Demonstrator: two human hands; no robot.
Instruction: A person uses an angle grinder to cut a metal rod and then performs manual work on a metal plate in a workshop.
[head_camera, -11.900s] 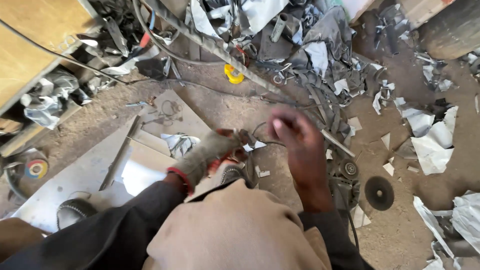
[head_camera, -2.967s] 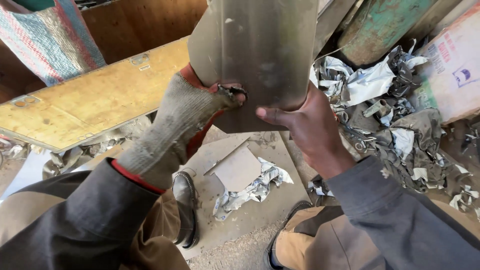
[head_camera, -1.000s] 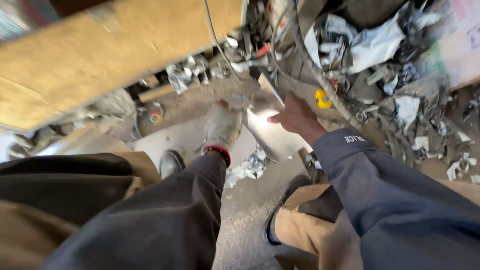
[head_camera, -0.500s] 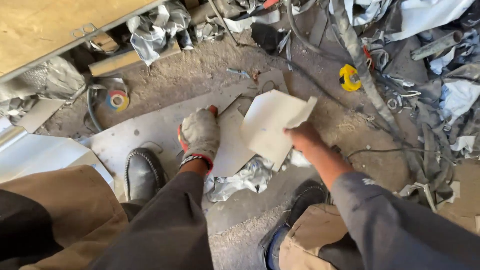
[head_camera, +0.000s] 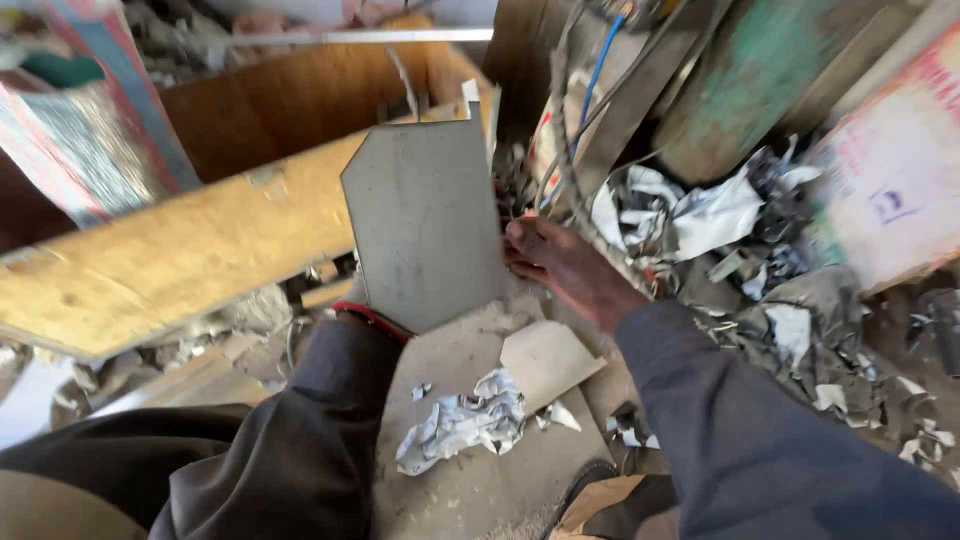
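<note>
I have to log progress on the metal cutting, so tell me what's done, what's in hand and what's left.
Done: one smaller cut piece lies on the flat sheet on the ground, beside crumpled offcuts.

In hand: a grey metal plate with clipped top corners is held upright. The right hand grips its right edge; the left hand is hidden behind its lower edge.

Left: cannot be told; a large scrap heap lies to the right.

Bright daylight, hard shadows, blurred edges

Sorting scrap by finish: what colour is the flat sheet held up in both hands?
Dull grey, lightly scratched metal sheet, seen in the head view.
</note>
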